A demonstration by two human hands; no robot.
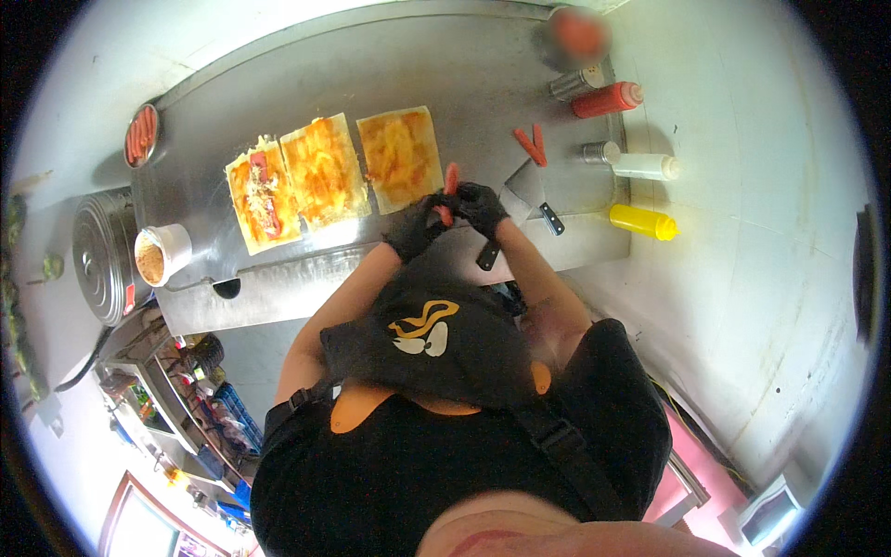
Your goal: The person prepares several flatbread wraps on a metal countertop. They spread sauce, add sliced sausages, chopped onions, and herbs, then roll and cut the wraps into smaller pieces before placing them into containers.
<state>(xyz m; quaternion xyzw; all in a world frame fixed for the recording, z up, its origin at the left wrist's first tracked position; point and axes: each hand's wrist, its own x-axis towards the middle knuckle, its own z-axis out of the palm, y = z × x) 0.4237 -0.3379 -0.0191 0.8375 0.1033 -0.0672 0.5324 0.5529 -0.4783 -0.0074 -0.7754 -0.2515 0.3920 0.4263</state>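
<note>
Both hands wear black gloves and meet over the near edge of a steel griddle (480, 83). A reddish sausage (451, 179) stands up between my left hand (418, 226) and my right hand (480, 207), gripped by the fingers of both. Three flat rectangular sheets of dough with an orange-yellow topping lie to the left; the leftmost (264, 195) bears red sausage pieces and pale shreds, the middle one (325, 170) and the right one (401, 159) only the topping. Right of my hands lie more sausage pieces (532, 145) and a metal scraper (525, 189) with a black handle.
Red (605, 99), white (647, 166) and yellow (642, 222) squeeze bottles line the right edge, beside metal shakers (600, 152). A black handle (489, 255) lies below my right hand. A bowl of sausages (142, 136), a white tub (174, 247) and a lidded metal container (104, 257) stand left.
</note>
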